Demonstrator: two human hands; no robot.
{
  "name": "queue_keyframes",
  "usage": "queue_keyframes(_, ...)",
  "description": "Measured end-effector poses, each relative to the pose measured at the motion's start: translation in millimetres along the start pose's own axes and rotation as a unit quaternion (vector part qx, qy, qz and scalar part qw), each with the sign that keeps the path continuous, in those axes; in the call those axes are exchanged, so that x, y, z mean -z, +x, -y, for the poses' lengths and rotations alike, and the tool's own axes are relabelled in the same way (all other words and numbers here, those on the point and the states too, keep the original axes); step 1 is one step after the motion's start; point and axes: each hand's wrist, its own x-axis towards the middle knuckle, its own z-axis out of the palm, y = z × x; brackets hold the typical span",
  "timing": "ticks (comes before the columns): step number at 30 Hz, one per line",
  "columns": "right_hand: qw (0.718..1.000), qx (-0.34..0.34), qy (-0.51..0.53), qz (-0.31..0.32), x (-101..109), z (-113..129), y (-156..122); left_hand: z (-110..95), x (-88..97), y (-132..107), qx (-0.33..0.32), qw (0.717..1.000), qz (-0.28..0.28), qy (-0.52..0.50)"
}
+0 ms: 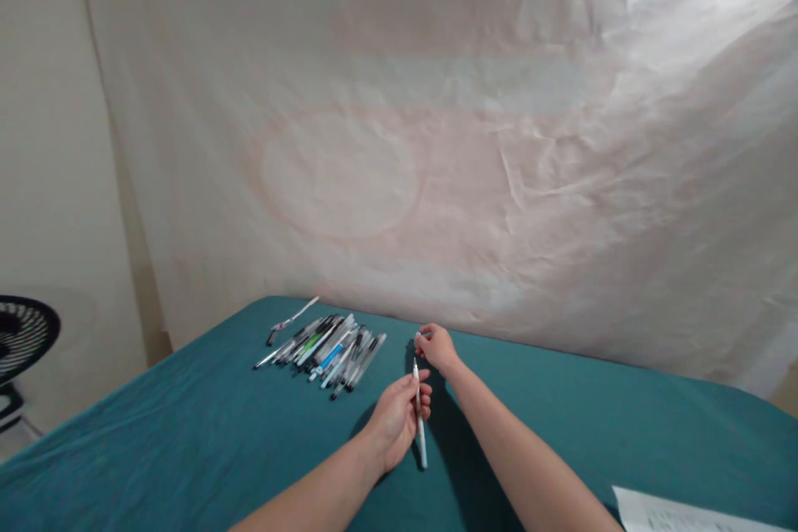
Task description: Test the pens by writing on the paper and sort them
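My left hand (399, 416) is closed around a white pen (421, 432), its narrow tip pointing away from me and its blunt end toward me. Just beyond that tip, my right hand (436, 346) is pinched around a small pale piece that looks like a pen cap (418, 338), mostly covered by the fingers. The pen and this piece are apart. Left of both hands lies a loose pile of pens (337, 349), mostly clear and black, with green and blue ones among them.
A teal cloth (205, 416) covers the table. Behind the pile lies a thin white strip-like item (296, 316). A printed paper sheet (679, 511) rests at the near right edge. A black fan (25, 341) stands off the table at left, and a pale hanging sheet (436, 141) closes the back.
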Motion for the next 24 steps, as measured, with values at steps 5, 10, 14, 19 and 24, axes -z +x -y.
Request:
queue_keyframes(5, 0.996, 0.01, -0.086, -0.001, -13.1, 4.1, 12.4, 0.4, 3.1, 1.8, -0.007, 1.0, -0.009, -0.022)
queue_keyframes(10, 0.989, 0.017, -0.146, -0.017, -24.2, 13.3, 15.9, 0.9, 4.5, 2.6, -0.014, 0.999, -0.012, -0.036)
queue_keyframes(14, 0.987, 0.021, -0.161, -0.019, -30.7, 18.0, 12.0, -0.9, 4.1, 0.9, -0.021, 0.998, -0.019, -0.047)
queue_keyframes(19, 0.991, 0.023, -0.133, -0.012, -29.9, 20.3, 6.9, -3.4, 4.0, 1.2, -0.021, 0.998, -0.02, -0.053)
queue_keyframes(24, 0.998, -0.008, -0.056, 0.008, -15.0, 19.3, 5.0, -2.8, 5.9, 1.4, -0.021, 0.998, -0.011, -0.057)
